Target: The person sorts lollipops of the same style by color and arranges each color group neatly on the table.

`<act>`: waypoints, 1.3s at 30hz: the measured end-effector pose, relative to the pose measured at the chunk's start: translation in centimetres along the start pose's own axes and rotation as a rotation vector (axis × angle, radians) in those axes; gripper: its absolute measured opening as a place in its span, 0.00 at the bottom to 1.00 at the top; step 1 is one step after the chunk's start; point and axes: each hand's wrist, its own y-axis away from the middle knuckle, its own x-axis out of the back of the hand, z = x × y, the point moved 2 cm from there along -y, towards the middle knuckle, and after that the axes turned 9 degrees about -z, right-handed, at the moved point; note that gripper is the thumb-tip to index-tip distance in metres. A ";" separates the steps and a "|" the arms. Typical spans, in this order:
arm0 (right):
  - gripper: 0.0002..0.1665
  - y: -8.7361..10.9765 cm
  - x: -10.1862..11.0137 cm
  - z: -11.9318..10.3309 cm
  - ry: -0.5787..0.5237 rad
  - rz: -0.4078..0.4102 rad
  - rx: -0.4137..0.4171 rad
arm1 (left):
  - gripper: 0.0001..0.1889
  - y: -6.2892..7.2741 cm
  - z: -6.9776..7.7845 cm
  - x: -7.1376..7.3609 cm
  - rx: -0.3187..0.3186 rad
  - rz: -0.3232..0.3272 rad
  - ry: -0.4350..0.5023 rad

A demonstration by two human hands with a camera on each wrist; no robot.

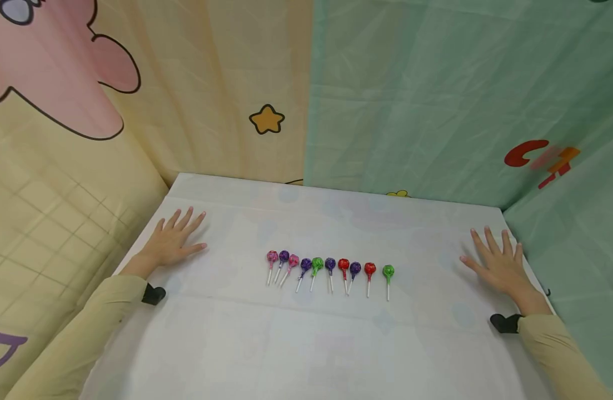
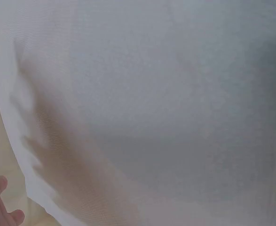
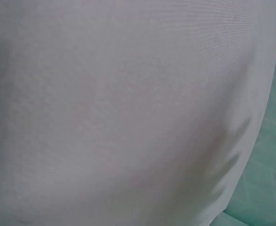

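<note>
White cloth-covered table (image 1: 226,344) in front of you, ten ball-headed lollipops (image 1: 330,264) in shiny pink, purple, green and red wrappers on thin white sticks lying in a row near its middle. Row's long axis runs left to right between your hands, right end dropping slightly toward you. Each lollipop lies head away, stick toward you; the left ones crowd and lean, while the green-wrapped lollipop at the right end (image 1: 388,270) lies nearly straight, a bit apart. From your bare left hand (image 1: 172,241) the row is off to the right, starting with the pink-wrapped lollipop at the left end (image 1: 272,256); from your bare right hand (image 1: 501,272) it's off to the left. Gaps look about even, so I'd call neither hand nearer overall. Both hands: fingers straight, spread wide, holding nothing, well apart from the row. Can't tell if your palms rest on the cloth or hover. Both beige sleeves (image 1: 81,336) are cut off by the head view's edge. Left wrist view: mostly cloth and blurry hand shadow, few fingertips (image 2: 17,216) at lower left. Right wrist view: same, only a sliver of skin at lower right. No lollipops in either. Wrapper print too small to read; can't tell whether the crowded heads touch.
</note>
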 end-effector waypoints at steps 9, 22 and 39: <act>0.50 -0.1 -0.1 -0.2 -0.003 0.006 0.011 | 0.43 0.1 0.3 0.5 0.006 0.003 -0.002; 0.41 0.0 0.4 -1.6 0.049 0.114 0.047 | 0.37 0.1 0.6 0.5 -0.029 0.082 0.033; 0.20 -0.1 1.0 -6.0 -0.038 0.492 0.158 | 0.16 -0.4 3.6 1.2 -0.079 0.299 0.119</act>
